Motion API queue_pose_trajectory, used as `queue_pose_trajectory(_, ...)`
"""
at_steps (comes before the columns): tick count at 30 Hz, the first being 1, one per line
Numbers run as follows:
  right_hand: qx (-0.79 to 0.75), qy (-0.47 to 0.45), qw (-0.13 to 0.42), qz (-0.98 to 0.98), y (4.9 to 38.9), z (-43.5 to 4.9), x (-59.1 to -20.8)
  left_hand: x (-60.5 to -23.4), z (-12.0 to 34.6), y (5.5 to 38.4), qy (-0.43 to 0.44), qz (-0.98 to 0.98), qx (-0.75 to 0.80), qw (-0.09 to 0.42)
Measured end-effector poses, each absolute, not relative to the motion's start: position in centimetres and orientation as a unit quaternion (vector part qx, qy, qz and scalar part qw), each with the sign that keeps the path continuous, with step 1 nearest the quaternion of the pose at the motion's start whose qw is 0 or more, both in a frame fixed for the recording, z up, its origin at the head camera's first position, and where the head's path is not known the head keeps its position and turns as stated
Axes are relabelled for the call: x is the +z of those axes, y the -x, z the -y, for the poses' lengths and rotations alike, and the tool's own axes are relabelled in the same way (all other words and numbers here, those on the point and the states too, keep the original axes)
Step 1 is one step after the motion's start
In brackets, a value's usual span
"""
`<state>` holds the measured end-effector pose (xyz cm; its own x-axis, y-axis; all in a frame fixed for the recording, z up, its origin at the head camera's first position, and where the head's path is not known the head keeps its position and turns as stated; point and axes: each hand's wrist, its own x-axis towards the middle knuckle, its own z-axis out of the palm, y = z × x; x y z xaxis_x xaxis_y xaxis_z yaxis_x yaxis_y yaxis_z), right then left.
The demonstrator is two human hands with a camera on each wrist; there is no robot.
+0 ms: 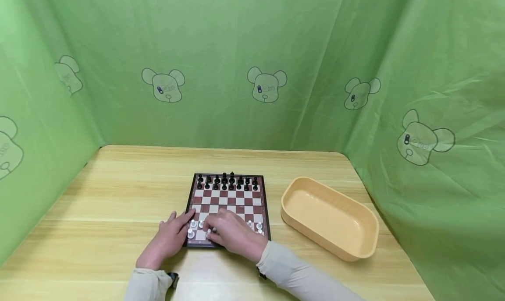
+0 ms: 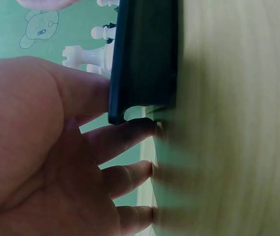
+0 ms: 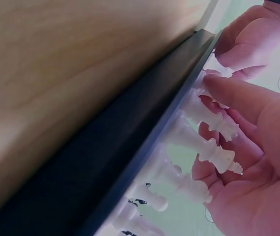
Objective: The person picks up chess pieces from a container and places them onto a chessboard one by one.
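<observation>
A magnetic-style chessboard [image 1: 241, 201] lies on the table with black pieces [image 1: 224, 181] standing along its far side and white pieces [image 1: 191, 234] along its near side. My left hand [image 1: 170, 236] rests at the board's left edge. Its thumb touches the board, and in the left wrist view the straight fingers [image 2: 125, 179] rest on the table beside it. Over the near row, my right hand [image 1: 232, 231] pinches a white chess piece [image 1: 208, 233] between thumb and fingertips, low at the board. Its kind is hidden. Taller white pieces [image 3: 206, 147] stand beside the right hand in the right wrist view.
To the right of the board sits a peach-coloured plastic bin [image 1: 329, 220], set at an angle. The wooden table [image 1: 130, 196] is bounded by green cloth walls [image 1: 221, 38] at the back and both sides.
</observation>
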<state>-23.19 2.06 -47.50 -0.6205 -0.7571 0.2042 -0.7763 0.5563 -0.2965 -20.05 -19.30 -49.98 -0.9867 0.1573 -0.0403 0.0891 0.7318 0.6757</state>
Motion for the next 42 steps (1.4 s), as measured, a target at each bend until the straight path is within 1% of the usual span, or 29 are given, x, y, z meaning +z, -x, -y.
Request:
queue_pose_trajectory(10, 0.184, -0.419, 0.006, 0.889, 22.8, -2.3, -47.0, -50.0, 19.3, 20.0, -0.057, -0.929, 0.361, 0.059)
queue_pose_trajectory(14, 0.180, -0.424, 0.015, 0.888, 22.4, -2.8, -46.0, -50.0, 19.3, 20.0, -0.062, -0.930, 0.358, 0.055)
queue_pose_trajectory(18, 0.190, -0.425, 0.002, 0.885, 21.8, -4.2, -44.4, -50.0, 19.2, 20.0, -0.062, -0.930, 0.358, 0.054)
queue_pose_trajectory(24, 0.187, -0.411, -0.014, 0.892, 20.9, -7.3, -42.3, -50.0, 19.2, 20.0, -0.062, -0.930, 0.359, 0.055)
queue_pose_trajectory(29, 0.193, -0.402, -0.018, 0.895, 20.5, -10.0, -41.7, -50.0, 19.2, 20.0, -0.059, -0.929, 0.360, 0.057)
queue_pose_trajectory(38, 0.247, -0.353, -0.059, 0.901, 20.9, -16.3, -39.9, -49.9, 19.3, 20.0, -0.056, -0.927, 0.364, 0.062)
queue_pose_trajectory(42, 0.260, -0.320, -0.043, 0.910, 21.4, -20.0, -38.3, -49.8, 19.3, 20.1, -0.054, -0.927, 0.366, 0.065)
